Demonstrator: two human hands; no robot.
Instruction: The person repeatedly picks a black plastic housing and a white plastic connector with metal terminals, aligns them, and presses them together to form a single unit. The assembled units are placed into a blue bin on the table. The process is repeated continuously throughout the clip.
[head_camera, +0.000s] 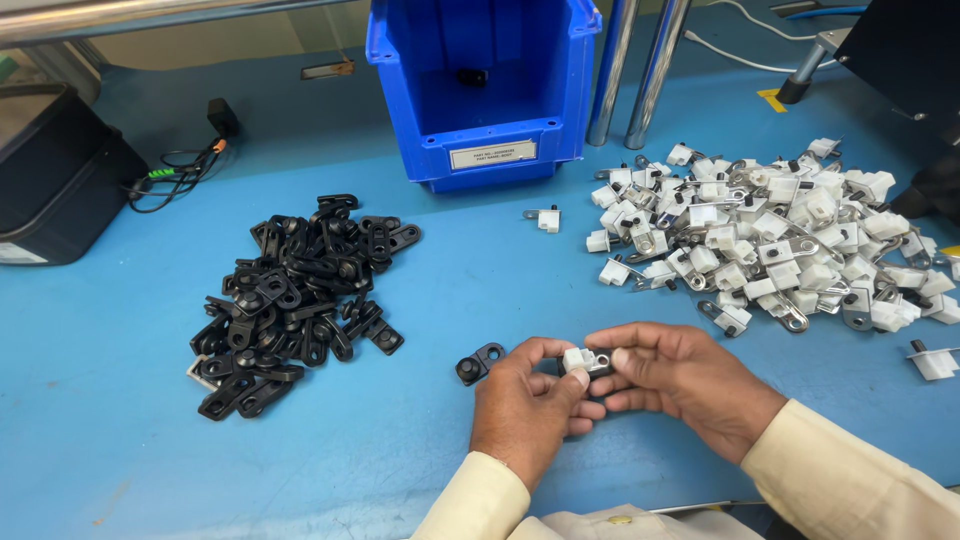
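Note:
Both my hands meet near the front of the blue table, pinching one small white plastic part with a metal clip (583, 360). My left hand (530, 405) grips its left end between thumb and fingers. My right hand (685, 378) holds its right end. A single black plastic piece (479, 363) lies on the table just left of my left hand. A heap of black plastic pieces (300, 300) sits to the left. A larger heap of white-and-metal clip parts (780, 235) spreads to the right.
A blue storage bin (485, 85) stands at the back centre with two metal posts (635, 70) beside it. One stray white part (545, 218) lies before the bin, another (935, 362) at far right. A black case (55, 180) and cables (180, 165) sit left.

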